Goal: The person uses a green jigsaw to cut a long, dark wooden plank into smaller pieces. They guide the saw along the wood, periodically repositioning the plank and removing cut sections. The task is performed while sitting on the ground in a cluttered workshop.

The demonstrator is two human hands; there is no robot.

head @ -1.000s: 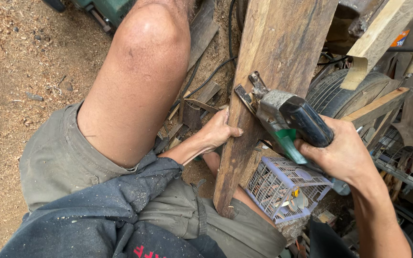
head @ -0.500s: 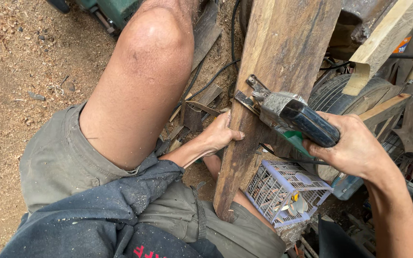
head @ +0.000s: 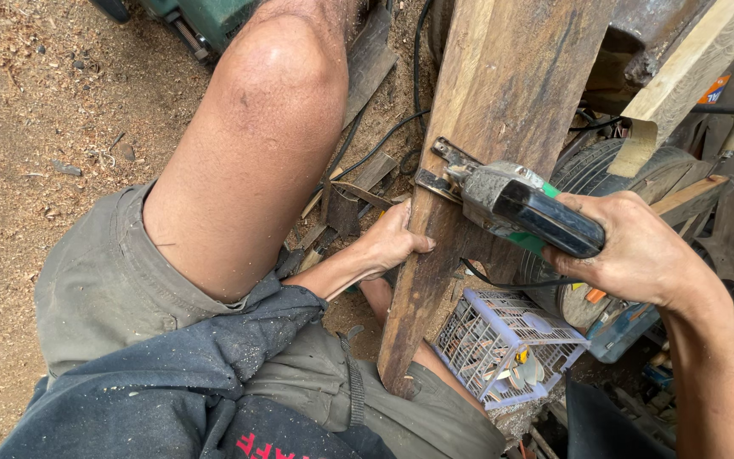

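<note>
Firmly, right hand [head: 639, 251] fingers grip grey planer [head: 520, 208]; left hand [head: 392, 242] clasps weathered plank [head: 486, 110].

place: my outdoor backyard wood workshop, pretty rough
ground: dirt floor [head: 36, 110] covered in sawdust
clutter: offcut planks [head: 681, 76], old tyre [head: 592, 170], green machine [head: 201, 17], power cable [head: 384, 140] everywhere

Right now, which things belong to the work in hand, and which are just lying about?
In use: wooden plank, steadied by the left hand; power tool, gripped by the right hand.

Lying about: plastic basket, tyre, pale wood strip, black cable, green machine.
</note>
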